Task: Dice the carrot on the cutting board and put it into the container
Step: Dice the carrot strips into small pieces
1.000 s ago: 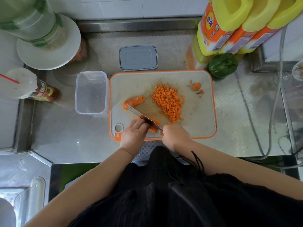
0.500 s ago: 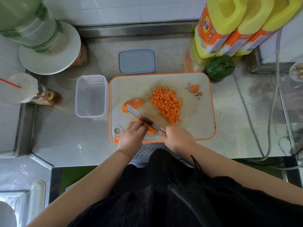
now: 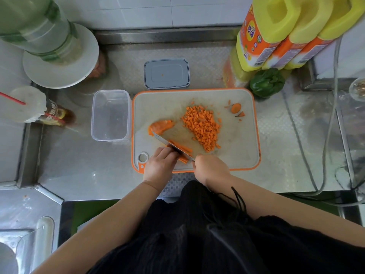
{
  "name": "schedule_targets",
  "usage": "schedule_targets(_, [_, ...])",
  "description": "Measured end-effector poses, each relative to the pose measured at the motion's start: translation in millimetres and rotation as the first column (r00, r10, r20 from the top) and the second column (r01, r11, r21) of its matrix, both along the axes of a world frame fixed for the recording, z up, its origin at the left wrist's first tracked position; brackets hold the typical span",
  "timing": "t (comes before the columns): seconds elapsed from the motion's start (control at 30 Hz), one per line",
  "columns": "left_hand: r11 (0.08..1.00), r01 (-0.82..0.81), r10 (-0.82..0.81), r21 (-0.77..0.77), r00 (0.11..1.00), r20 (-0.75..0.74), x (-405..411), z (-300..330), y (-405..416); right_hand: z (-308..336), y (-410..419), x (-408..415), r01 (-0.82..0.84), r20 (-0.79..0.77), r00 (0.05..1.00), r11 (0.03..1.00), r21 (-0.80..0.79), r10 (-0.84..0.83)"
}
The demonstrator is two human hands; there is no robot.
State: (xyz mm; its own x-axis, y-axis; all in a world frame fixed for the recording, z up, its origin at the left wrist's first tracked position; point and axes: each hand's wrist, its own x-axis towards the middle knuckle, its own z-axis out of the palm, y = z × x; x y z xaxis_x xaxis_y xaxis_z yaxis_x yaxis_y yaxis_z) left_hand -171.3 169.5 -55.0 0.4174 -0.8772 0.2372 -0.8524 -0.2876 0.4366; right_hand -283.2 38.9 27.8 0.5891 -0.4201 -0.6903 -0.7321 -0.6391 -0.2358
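Right grip wrapped round steel knife; left grip pins orange carrot sticks on orange-rimmed white cutting board; fingertips touching blade risk a nick; clear plastic container left of both

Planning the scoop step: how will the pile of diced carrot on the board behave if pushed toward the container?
The diced carrot pile is loose small cubes, so it would probably spread and shed strays rather than slide as one mass. Cubes shouldn't roll far. The clear container looks light and empty, so it may shift if bumped.
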Motion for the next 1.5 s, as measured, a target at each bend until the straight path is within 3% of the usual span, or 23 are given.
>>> schedule_targets(0.2, [1.0, -0.014, 0.014, -0.005, 1.0, 0.009, -2.1, 2.3, -0.7, -6.5, 0.1, -2.8, 0.021, 0.097, 0.995, 1.0, 0.017, -0.022])
schedule_targets(0.37, [0.999, -0.038, 0.038, -0.011, 0.999, -0.039, 1.2, 0.8, -0.4, -8.1, -16.6, -3.9, 0.119, 0.086, 0.988, 0.983, 0.136, -0.132])
schedule_targets(0.77, [0.998, -0.068, 0.069, 0.017, 0.996, -0.059, 3.4, -0.4, 4.9, 7.6, -4.9, -18.6, 0.016, 0.086, 0.996, 1.0, 0.011, -0.017])
schedule_targets(1.1, [0.998, -0.059, 0.059, -0.003, 0.997, -0.051, 6.7, -6.0, 4.7, 5.1, -1.0, -11.4, -0.009, -0.009, 1.0, 1.0, 0.024, 0.009])
schedule_targets(1.5, [0.996, -0.086, 0.083, -0.03, 0.993, -0.085, 7.3, -8.3, 7.6, -6.2, 7.9, -1.3, 0.004, -0.007, 1.0, 1.0, 0.026, -0.004])
